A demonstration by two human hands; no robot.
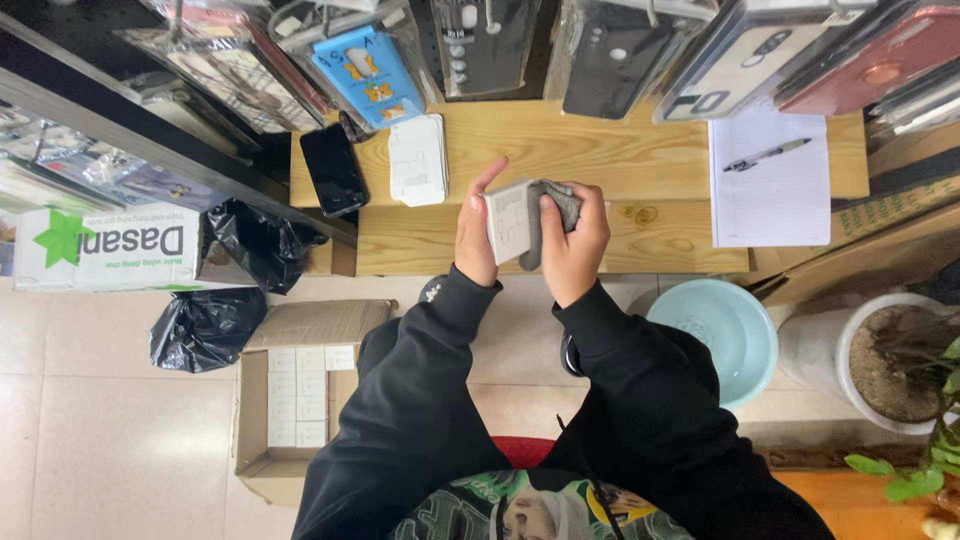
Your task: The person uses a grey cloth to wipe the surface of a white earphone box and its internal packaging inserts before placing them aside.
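A: Head view, looking down: what were the hands doing?

B: The left hand (pixel 476 232) pinched a small white box (pixel 508 222) by its edge, thumb raised at twelve o'clock. The right hand (pixel 573 240) pressed a grey cloth (pixel 556 205) against the box's three o'clock side. Both hovered above the wooden tabletop (pixel 600 150).

A: How might the wiping go well?

B: Probably by gripping the box firmly, keeping the cloth flat, and turning each face in sequence.

A: What lay nearby?

B: A stack of white boxes (pixel 418 160) at eleven o'clock beside a black phone (pixel 334 170); a notepad (pixel 768 190) with a pen (pixel 766 155) at two o'clock; a cardboard carton (pixel 290 400) on the floor at eight o'clock.
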